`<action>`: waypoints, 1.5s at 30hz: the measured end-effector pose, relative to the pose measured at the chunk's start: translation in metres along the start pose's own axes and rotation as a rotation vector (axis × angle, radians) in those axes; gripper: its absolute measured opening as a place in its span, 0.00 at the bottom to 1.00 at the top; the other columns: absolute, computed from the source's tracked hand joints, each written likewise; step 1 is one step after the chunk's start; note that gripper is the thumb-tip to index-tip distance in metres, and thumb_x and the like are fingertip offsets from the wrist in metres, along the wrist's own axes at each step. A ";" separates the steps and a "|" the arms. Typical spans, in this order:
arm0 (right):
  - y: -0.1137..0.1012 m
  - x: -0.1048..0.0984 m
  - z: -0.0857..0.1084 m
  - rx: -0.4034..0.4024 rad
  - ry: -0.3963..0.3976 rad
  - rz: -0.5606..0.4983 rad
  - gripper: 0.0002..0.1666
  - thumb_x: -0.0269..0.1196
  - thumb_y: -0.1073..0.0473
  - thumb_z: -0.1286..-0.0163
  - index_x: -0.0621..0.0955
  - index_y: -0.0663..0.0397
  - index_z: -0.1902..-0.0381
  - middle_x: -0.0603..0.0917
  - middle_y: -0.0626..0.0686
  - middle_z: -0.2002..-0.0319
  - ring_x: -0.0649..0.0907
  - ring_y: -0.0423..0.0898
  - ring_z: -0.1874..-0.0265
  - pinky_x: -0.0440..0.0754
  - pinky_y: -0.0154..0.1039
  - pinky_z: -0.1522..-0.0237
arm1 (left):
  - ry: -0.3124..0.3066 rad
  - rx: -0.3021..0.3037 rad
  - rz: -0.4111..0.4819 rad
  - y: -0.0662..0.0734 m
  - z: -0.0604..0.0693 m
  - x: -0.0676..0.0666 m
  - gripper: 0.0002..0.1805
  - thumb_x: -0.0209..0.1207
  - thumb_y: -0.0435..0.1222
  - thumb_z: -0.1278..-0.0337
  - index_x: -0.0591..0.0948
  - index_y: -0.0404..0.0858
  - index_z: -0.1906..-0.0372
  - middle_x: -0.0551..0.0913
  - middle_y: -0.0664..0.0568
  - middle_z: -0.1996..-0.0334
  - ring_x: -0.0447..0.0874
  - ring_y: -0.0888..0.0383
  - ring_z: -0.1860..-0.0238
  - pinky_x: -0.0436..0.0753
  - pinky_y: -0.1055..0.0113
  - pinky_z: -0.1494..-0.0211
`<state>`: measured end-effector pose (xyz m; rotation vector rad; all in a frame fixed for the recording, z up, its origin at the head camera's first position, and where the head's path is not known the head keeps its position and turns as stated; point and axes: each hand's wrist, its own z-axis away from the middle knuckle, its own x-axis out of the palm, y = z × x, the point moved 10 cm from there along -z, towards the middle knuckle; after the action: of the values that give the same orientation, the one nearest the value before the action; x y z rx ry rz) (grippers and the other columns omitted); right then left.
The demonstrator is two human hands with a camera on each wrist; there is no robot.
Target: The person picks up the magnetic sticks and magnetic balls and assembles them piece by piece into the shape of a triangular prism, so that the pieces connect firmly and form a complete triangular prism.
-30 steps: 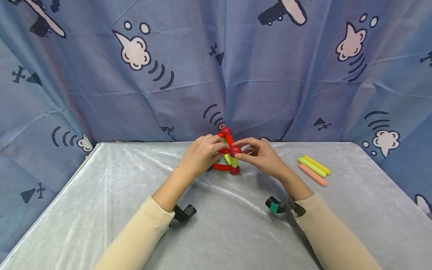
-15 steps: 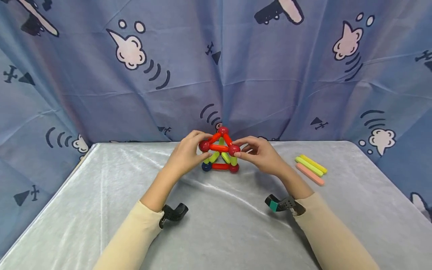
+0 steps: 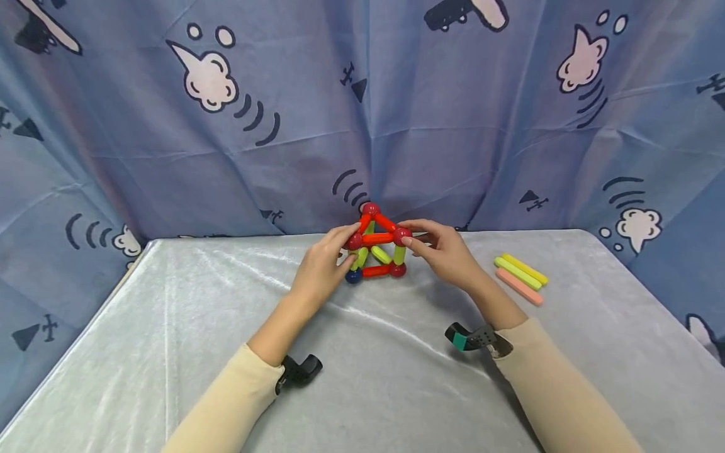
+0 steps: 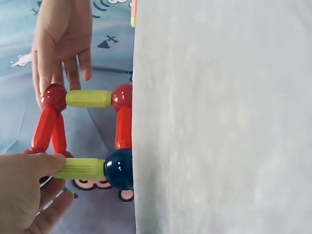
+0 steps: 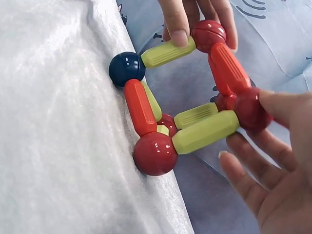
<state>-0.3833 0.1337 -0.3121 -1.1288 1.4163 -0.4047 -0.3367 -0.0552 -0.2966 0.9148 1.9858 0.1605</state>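
Observation:
A prism-shaped frame of magnetic sticks and balls stands on the table, with red sticks [image 3: 377, 239] across its top and yellow-green sticks [image 5: 207, 131] as uprights. One bottom corner is a dark blue ball [image 4: 118, 169]; the other visible corners are red balls. My left hand [image 3: 320, 267] grips the frame at its upper left ball [image 5: 208, 35], thumb on the upright just below. At the opposite front corner, my right hand [image 3: 447, 255] pinches the upper right ball [image 3: 402, 236] between thumb and fingers. The rear top ball [image 3: 370, 209] is untouched.
Three loose sticks lie side by side to the right: yellow [image 3: 525, 268], yellow-green [image 3: 518, 273] and salmon pink [image 3: 519, 286]. A pale cloth covers the table [image 3: 385, 377]. Close behind the frame hangs a blue patterned curtain [image 3: 283, 126].
My left hand has gone from the front of the frame, near the right ball, to its upper left ball. The frame has turned slightly, its right side now farther back. My right hand keeps its hold.

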 end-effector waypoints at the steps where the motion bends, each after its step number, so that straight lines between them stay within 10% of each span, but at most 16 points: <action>1: 0.001 -0.001 0.000 0.009 0.007 -0.004 0.23 0.62 0.50 0.25 0.79 0.50 0.36 0.83 0.58 0.40 0.86 0.62 0.49 0.86 0.58 0.47 | 0.001 0.004 -0.002 0.001 0.000 0.001 0.31 0.68 0.28 0.42 0.76 0.40 0.32 0.84 0.45 0.41 0.88 0.51 0.51 0.88 0.62 0.50; 13: 0.002 -0.008 0.002 0.040 0.003 0.052 0.26 0.64 0.49 0.27 0.78 0.48 0.34 0.82 0.56 0.37 0.86 0.59 0.46 0.86 0.57 0.46 | -0.033 -0.081 0.121 -0.008 0.000 0.006 0.24 0.65 0.34 0.35 0.78 0.40 0.35 0.82 0.47 0.42 0.85 0.54 0.51 0.88 0.61 0.49; 26: 0.022 -0.098 0.028 0.140 -0.034 0.194 0.28 0.64 0.45 0.27 0.78 0.49 0.34 0.82 0.57 0.38 0.82 0.31 0.52 0.79 0.24 0.53 | -0.013 -0.056 0.164 -0.007 -0.005 -0.006 0.17 0.62 0.38 0.32 0.82 0.42 0.41 0.83 0.50 0.45 0.85 0.55 0.53 0.88 0.63 0.50; 34: 0.065 -0.119 0.043 0.252 -0.145 0.345 0.29 0.65 0.48 0.29 0.78 0.55 0.35 0.83 0.61 0.42 0.82 0.56 0.44 0.81 0.33 0.52 | -0.030 -0.081 0.179 -0.011 -0.003 -0.005 0.17 0.63 0.37 0.32 0.82 0.41 0.41 0.83 0.48 0.45 0.86 0.53 0.54 0.89 0.58 0.51; 45: 0.103 -0.119 0.057 0.376 -0.266 0.404 0.30 0.70 0.52 0.34 0.80 0.64 0.40 0.87 0.62 0.51 0.84 0.46 0.58 0.83 0.39 0.59 | -0.045 -0.093 0.167 -0.012 -0.002 -0.001 0.18 0.62 0.38 0.31 0.81 0.42 0.40 0.82 0.49 0.43 0.85 0.54 0.54 0.89 0.60 0.52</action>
<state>-0.3946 0.2982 -0.3395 -0.5513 1.2296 -0.2089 -0.3443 -0.0638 -0.2995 1.0152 1.8443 0.3214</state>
